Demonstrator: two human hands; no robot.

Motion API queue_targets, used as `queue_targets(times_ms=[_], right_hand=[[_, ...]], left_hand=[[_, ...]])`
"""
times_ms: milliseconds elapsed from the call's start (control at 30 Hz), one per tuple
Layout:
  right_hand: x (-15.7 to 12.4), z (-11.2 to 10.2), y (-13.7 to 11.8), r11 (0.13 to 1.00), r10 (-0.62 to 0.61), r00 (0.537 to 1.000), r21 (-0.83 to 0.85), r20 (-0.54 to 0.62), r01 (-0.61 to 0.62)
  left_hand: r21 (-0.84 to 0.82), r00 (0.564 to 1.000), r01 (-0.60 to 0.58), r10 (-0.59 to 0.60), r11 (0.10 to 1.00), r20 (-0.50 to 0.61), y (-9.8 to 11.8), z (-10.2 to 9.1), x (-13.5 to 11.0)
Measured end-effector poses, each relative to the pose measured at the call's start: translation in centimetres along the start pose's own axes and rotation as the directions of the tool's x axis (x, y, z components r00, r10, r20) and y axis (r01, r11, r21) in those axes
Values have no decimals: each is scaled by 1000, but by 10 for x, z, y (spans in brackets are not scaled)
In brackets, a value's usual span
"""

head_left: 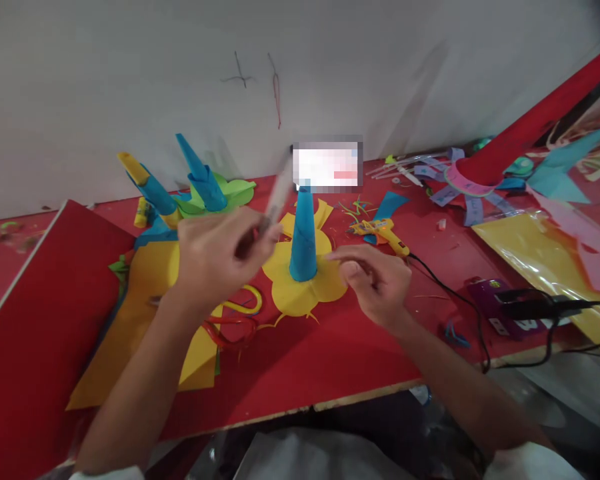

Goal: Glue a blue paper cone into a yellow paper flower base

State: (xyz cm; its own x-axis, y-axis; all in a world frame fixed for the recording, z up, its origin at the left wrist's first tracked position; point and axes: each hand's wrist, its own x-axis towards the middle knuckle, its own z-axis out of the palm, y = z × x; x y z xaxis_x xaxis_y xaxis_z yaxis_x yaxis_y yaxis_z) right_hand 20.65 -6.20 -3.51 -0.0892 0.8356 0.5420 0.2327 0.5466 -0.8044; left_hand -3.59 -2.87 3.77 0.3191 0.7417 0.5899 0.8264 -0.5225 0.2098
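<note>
A blue paper cone (304,240) stands upright in the middle of a yellow paper flower (293,293) with rounded petals. My left hand (225,250) is raised to the left of the cone, closed around a pale, motion-blurred marker (279,190) whose dark end points up and away. Over the flower's right petals hovers my right hand (377,277), its index finger reaching toward the cone and its thumb apart, with nothing visible between them. Whether that fingertip touches the petal is unclear. Scissors with red and yellow handles (250,303) lie under and beside my left hand.
A yellow glue gun (383,233) with a black cord lies behind my right hand. Yellow paper sheets (125,333) and a red board (45,293) are at left. Other blue paper cones (207,190) stand behind them. A purple box (495,307) sits at right.
</note>
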Motion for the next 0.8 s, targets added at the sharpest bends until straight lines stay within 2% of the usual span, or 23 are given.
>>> queue_targets(times_ms=[67,133,233,300,367,400,433,467,533,600,667,800], right_hand=[[-2,6,0,972,39,994,228,104,-61],[-1,12,4,913,57,983,389,172,-121],[0,16,14,869,121,987,469,109,-158],[2,11,21,886,162,986,445,-32,-131],[4,3,30,933,145,978,351,-153,-83],[6,-1,36,956,115,977,287,-179,-60],[7,-5,42,975,92,980,218,-176,-52],[8,-7,49,985,82,985,161,-152,-57],[9,-10,63,995,96,993,50,-76,-92],[9,-9,74,992,115,992,-55,51,-112],[8,-6,82,988,117,985,-111,129,-103],[5,-1,86,991,81,979,-118,187,-59]], left_hand=[[-45,975,-175,180,984,131,19,-2,-3],[-55,934,-277,282,959,219,30,3,-8],[-77,909,-332,341,940,241,29,10,-9],[-121,936,-296,313,947,160,19,7,-2],[-240,974,-224,222,945,-35,6,2,12],[-329,989,-130,98,935,-111,0,0,20],[-437,981,-78,-8,896,-192,-4,0,28],[-524,977,-76,-42,848,-209,-7,2,35],[-624,992,-56,-27,780,-124,-8,11,44],[-602,1000,7,-1,798,11,-4,25,44],[-553,995,75,-26,830,97,2,40,38],[-491,984,162,-105,856,142,9,57,23]])
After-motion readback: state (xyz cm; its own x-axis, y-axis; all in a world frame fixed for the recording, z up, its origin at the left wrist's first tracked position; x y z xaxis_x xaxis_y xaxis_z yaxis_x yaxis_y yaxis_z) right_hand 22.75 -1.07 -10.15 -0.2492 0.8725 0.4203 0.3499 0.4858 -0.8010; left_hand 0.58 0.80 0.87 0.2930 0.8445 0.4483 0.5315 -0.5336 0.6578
